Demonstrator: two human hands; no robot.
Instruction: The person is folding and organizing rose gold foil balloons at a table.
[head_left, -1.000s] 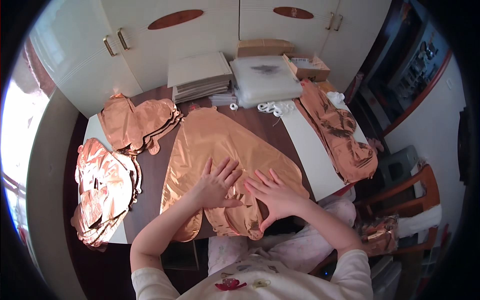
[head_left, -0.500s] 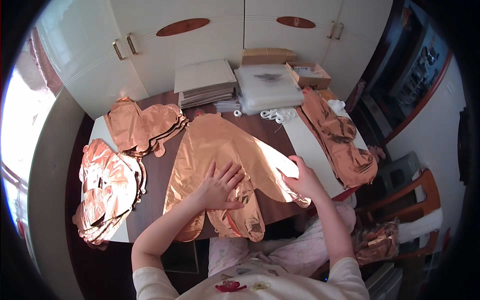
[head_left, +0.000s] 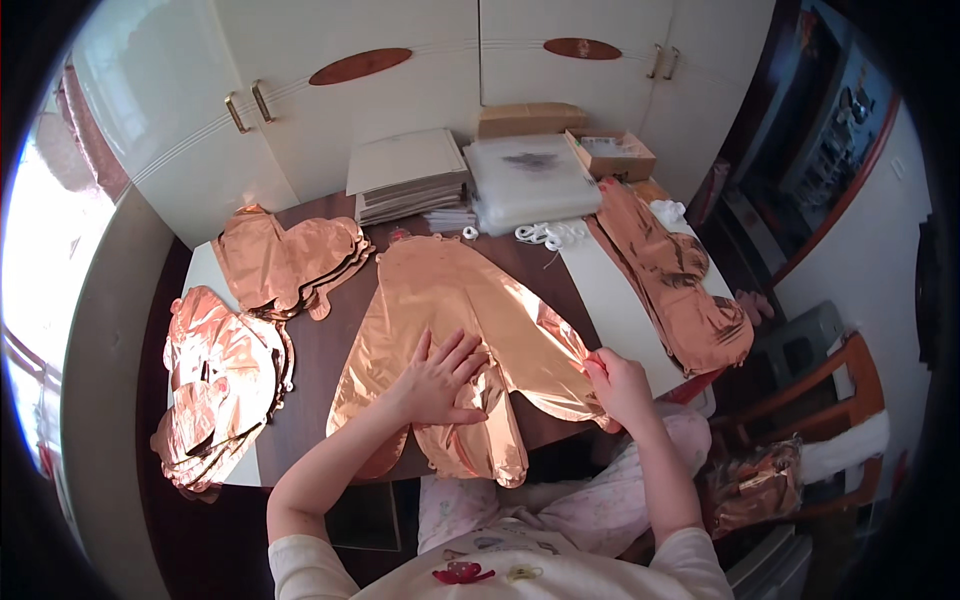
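A large flat copper-coloured foil balloon [head_left: 430, 285] lies spread over the brown middle of the table, its rounded lobes reaching the near edge. My left hand [head_left: 435, 388] rests flat on it, fingers spread, near its lower middle. At the balloon's right edge, my right hand [head_left: 617, 385] is closed with the thumb and fingers pinching the foil. To the left lie two stacks of similar flat foil balloons, an upper stack [head_left: 285, 255] and a shinier lower stack [head_left: 222, 360]. Another foil stack [head_left: 660, 285] is on the right side.
Along the back stand a pile of grey cardboard sheets [head_left: 405, 165], a stack of clear plastic bags [head_left: 530, 175] and a small open box [head_left: 615, 152]. White ribbon coils [head_left: 550, 234] lie before them. A wooden chair [head_left: 840, 400] holding a bag of foil stands at right.
My right hand has gone from loosely open to closed on the balloon's right edge, which is drawn in slightly. My left hand stays flat on the foil.
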